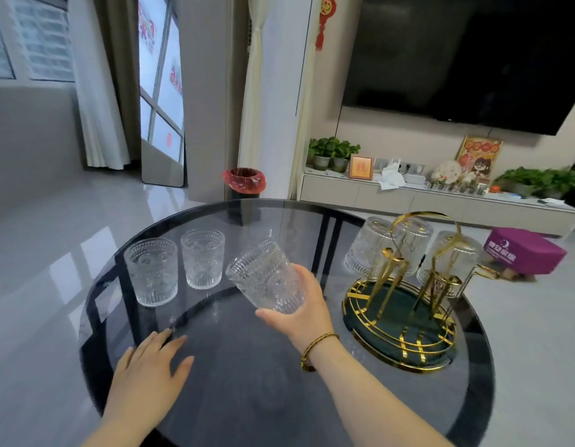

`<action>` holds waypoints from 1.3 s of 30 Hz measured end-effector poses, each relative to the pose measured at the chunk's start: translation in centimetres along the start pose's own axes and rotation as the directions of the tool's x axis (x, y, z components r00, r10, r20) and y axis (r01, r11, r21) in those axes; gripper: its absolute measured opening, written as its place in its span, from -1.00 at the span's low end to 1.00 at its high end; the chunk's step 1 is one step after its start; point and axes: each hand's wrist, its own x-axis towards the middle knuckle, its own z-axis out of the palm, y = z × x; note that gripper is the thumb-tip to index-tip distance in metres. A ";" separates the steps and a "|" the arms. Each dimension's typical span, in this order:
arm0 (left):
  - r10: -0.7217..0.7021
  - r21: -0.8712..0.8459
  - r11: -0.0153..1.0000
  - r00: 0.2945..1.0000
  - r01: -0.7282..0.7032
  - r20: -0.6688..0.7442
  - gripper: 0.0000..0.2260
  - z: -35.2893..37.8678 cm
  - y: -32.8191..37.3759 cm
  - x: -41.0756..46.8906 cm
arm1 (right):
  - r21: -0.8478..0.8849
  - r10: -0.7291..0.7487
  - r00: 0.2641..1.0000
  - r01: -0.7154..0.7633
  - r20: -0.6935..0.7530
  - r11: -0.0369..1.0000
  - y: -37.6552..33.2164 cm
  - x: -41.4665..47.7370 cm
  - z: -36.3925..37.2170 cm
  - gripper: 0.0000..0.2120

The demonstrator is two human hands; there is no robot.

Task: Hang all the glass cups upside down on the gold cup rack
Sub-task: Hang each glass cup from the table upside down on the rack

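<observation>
Glass tabletop (247, 375) bears the left hand (150, 366), lying flat with fingers spread, holding nothing. Further in, the right hand (299, 304) grips a tilted cup (263, 275) above the table. Beyond stand two upright cups (151, 271) (202, 258). Right, the gold rack (405, 304) carries three upturned cups (370, 250).

Soft window daylight, glare, fisheye edges
</observation>
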 end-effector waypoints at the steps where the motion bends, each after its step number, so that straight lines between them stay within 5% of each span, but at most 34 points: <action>1: 0.007 -0.006 1.000 1.000 -0.007 0.005 -0.61 0.0 0.1 -0.1 | -0.017 -0.014 1.000 0.014 -0.009 1.000 -0.4 -0.4 -1.1 -0.35; 8: 0.029 -0.164 0.986 0.999 -0.031 -0.015 -0.66 -0.8 1.5 -0.5 | -0.054 -0.031 0.996 0.026 -0.088 0.998 -3.1 -3.5 -7.4 -0.36; 14: 0.269 -0.375 0.889 0.962 -0.264 -0.040 -0.66 0.4 8.0 -0.6 | -0.145 -0.053 0.995 0.041 -0.080 0.989 -5.1 -5.5 -13.1 -0.40; 20: 0.532 -0.243 0.828 0.845 -0.505 0.057 -0.53 3.4 15.8 0.2 | -0.306 -0.064 0.985 0.013 -0.158 0.952 -7.3 -6.7 -20.1 -0.41; 27: 0.671 -0.187 0.741 0.722 -0.645 0.168 -0.45 5.9 20.0 0.9 | -0.420 -0.012 0.951 -0.125 -0.307 0.899 -7.5 -6.6 -26.9 -0.14; 34: 0.663 -0.209 0.743 0.741 -0.636 0.103 -0.41 7.3 20.3 1.4 | -0.513 -0.006 0.937 -0.185 -0.349 0.838 -7.2 -5.4 -30.0 -0.23; 39: 0.715 -0.180 0.697 0.691 -0.694 0.105 -0.44 7.5 21.0 1.9 | -0.614 0.001 0.953 -0.197 -0.304 0.765 -6.9 -3.3 -30.3 -0.32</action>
